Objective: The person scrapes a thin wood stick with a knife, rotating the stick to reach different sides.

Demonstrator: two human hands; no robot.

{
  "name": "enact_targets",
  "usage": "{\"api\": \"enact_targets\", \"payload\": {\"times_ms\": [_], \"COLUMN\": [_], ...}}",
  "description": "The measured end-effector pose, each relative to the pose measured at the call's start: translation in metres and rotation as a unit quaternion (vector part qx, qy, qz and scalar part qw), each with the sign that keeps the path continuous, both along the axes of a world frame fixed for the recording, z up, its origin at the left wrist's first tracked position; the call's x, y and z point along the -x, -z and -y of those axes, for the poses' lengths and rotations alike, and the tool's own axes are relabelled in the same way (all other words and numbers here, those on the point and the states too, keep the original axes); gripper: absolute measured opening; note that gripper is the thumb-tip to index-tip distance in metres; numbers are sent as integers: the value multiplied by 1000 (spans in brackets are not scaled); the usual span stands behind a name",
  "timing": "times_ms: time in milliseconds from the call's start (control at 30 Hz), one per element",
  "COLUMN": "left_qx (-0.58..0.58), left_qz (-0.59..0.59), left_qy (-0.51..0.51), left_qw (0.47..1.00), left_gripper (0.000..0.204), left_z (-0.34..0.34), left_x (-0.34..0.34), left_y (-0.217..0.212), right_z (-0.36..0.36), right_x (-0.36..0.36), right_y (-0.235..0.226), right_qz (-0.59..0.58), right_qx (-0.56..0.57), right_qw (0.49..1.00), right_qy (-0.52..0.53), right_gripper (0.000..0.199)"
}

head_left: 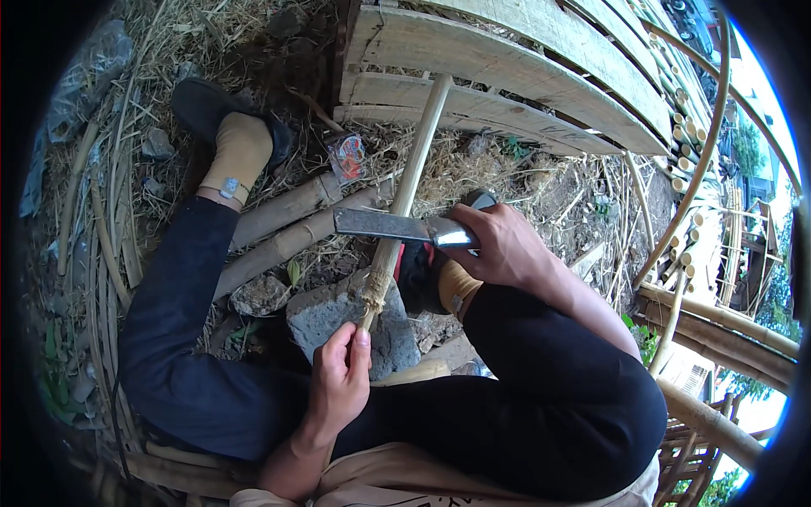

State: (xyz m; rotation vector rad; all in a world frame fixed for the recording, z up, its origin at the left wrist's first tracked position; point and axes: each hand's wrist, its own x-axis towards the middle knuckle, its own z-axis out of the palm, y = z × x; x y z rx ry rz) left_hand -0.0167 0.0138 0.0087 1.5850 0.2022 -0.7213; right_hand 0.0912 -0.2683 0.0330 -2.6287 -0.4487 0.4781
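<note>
My left hand (pixel 340 376) pinches the thinner near end of a pale bamboo stick (pixel 414 169). That stick slants away from me over a grey stone block (pixel 393 338), its far end against a wooden slatted crate. Where the thin end meets the thicker part, its surface is rough and frayed. In my right hand (pixel 505 243) is a knife, fingers closed round its shiny handle. The knife's broad, dark flat blade (pixel 380 226) lies across the stick, pointing left, just beyond the frayed part. From this angle I cannot tell whether the edge touches the stick.
The slatted crate (pixel 507 63) stands ahead. Thick bamboo pieces (pixel 283 245) lie left of the block, beside a crumpled wrapper (pixel 346 157). Straw and long strips (pixel 101 228) cover the ground at left. Stacked bamboo poles (pixel 688 152) and a bamboo frame (pixel 718 317) are at right.
</note>
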Motion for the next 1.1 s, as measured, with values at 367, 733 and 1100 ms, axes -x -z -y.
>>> {"api": "enact_targets", "payload": {"times_ms": [367,733,1100], "left_qx": [-161,-199,-205], "left_qz": [155,180,202], "left_qy": [30,31,41], "left_qw": [974,963,957], "left_gripper": [22,18,10], "left_z": [8,9,14], "left_x": [-12,-5,-3], "left_y": [-5,-7,-3], "right_z": [-9,21,18], "right_x": [-2,-34,-23], "right_y": [14,17,-8], "right_qz": [1,60,25], "right_qx": [87,214,185], "right_qw": [996,964,980], "right_qy": [27,144,68], "right_gripper": [17,11,15]}}
